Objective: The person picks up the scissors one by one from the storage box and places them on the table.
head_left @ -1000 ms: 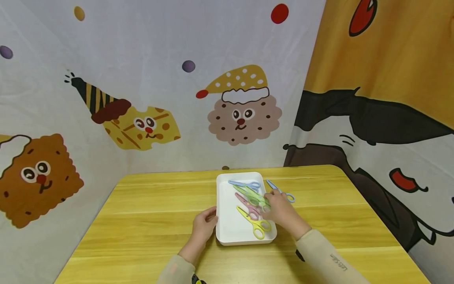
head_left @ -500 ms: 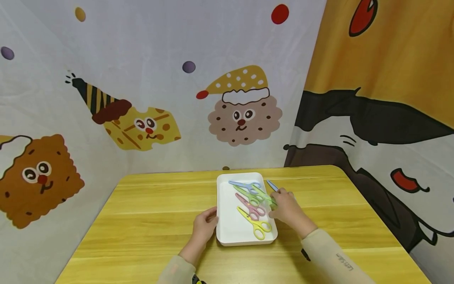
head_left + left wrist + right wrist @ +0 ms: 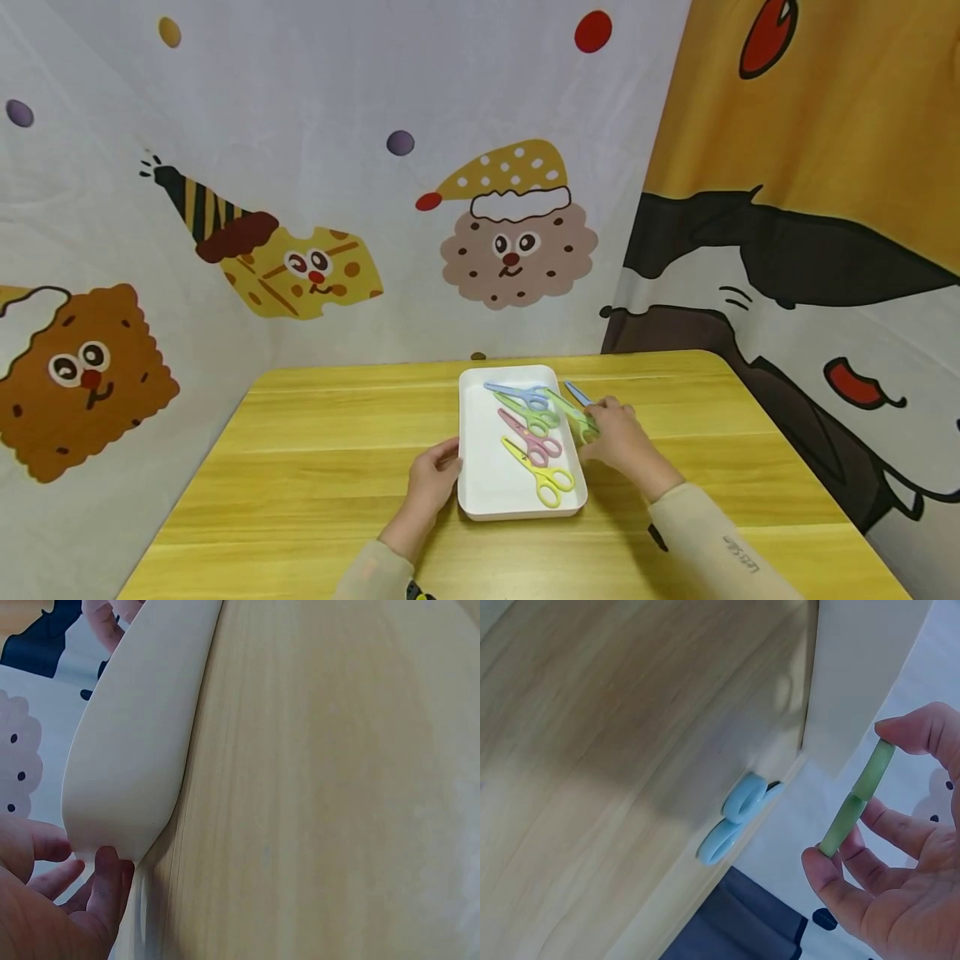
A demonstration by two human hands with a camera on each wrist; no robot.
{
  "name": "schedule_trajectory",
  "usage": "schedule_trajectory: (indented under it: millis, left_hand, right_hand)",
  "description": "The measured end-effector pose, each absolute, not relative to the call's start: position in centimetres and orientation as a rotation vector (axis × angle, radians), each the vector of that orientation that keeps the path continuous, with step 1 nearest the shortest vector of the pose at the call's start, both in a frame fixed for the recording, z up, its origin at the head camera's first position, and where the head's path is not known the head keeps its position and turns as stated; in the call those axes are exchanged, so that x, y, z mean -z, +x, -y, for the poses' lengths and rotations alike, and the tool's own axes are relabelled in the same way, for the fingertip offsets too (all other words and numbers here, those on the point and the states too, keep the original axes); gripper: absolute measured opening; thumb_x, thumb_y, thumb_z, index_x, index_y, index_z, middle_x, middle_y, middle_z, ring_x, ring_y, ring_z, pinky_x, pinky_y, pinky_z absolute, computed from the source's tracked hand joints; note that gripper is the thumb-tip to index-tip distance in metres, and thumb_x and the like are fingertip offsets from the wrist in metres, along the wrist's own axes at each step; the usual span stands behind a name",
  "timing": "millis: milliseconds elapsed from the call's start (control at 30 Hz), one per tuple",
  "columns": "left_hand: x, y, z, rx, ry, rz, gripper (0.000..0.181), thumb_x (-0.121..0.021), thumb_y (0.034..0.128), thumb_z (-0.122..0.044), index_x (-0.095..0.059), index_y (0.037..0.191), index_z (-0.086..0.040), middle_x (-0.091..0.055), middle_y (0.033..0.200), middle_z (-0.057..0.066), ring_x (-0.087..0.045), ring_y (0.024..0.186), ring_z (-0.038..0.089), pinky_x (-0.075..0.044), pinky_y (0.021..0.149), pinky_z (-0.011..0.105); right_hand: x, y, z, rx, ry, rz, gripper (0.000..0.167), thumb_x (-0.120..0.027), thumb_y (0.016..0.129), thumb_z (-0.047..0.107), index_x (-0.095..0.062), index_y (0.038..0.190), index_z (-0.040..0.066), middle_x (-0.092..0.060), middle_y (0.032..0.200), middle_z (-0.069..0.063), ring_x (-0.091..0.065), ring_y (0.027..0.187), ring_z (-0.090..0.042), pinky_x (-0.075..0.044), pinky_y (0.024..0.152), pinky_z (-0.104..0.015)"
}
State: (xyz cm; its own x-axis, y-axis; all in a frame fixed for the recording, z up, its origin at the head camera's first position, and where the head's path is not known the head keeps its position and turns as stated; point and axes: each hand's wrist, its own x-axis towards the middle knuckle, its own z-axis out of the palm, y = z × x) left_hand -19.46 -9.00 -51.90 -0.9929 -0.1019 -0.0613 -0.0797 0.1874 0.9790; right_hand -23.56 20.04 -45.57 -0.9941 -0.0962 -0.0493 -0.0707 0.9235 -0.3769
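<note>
A white tray [image 3: 480, 492] stands on the wooden table. My left hand [image 3: 432, 477] touches its left wall with the fingertips; in the left wrist view the fingers [image 3: 107, 881] meet the outside of the wall. My right hand [image 3: 621, 435] pinches green scissors [image 3: 572, 408] by the handle loops, at the tray's right edge; the blades point back over the rim. Inside lie blue scissors [image 3: 517, 390], another green pair [image 3: 538, 417], pink scissors [image 3: 534, 437] and yellow scissors [image 3: 543, 477]. A second blue pair [image 3: 576, 392] lies right of the tray, its handles hidden behind my right hand.
The wooden table [image 3: 330, 442] extends on both sides of the tray. Behind it hangs a printed cloth [image 3: 337, 100] with cartoon cookies and cheese. In the right wrist view, light blue handle loops [image 3: 739, 806] lie on the table beside the tray wall.
My right hand has moved right with the green scissors, from above the other scissors to the tray's right edge. My left hand and the tray stay where they were.
</note>
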Motion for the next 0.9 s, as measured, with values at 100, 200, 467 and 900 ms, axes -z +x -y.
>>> schedule_trajectory:
  millis: [100,200,467,900]
  left_hand:
    - [51.9,-19.5,9.0,1.980,0.185,2.413,0.035,-0.059,0.0877,0.002,-0.059,0.122,0.008,-0.063,0.115,0.024,-0.063,0.103,0.031,-0.056,0.083,0.031]
    - [51.9,-19.5,9.0,1.976,0.185,2.421,0.035,-0.059,0.0879,0.002,-0.059,0.122,0.007,-0.063,0.115,0.024,-0.062,0.103,0.031,-0.056,0.083,0.031]
    - [51.7,-19.4,9.0,1.966,0.183,2.424,0.034,-0.059,0.0884,0.001,-0.059,0.122,0.007,-0.063,0.116,0.024,-0.062,0.104,0.031,-0.056,0.084,0.032]
    - [51.8,-19.4,9.0,1.956,0.196,2.435,0.035,-0.059,0.0884,0.001,-0.059,0.123,0.006,-0.063,0.117,0.023,-0.062,0.106,0.031,-0.056,0.085,0.032]
  right_hand:
    - [45.5,-23.6,-20.5,0.597,-0.136,-3.010,0.073,-0.079,0.062,0.019,-0.055,0.128,0.000,-0.048,0.126,-0.023,-0.045,0.103,-0.039,-0.049,0.079,-0.048]
    - [45.6,-23.7,-21.0,0.607,-0.143,-3.010,0.071,-0.078,0.064,0.019,-0.054,0.129,-0.001,-0.048,0.127,-0.025,-0.045,0.105,-0.042,-0.049,0.077,-0.047]
    - [45.9,-24.1,-22.0,0.584,-0.125,-3.020,0.067,-0.077,0.068,0.021,-0.055,0.128,0.000,-0.047,0.128,-0.026,-0.046,0.103,-0.042,-0.049,0.072,-0.044]
    - [46.0,-24.5,-22.8,0.586,-0.101,-3.035,0.063,-0.078,0.068,0.021,-0.057,0.124,0.000,-0.049,0.124,-0.026,-0.046,0.099,-0.039,-0.048,0.073,-0.045]
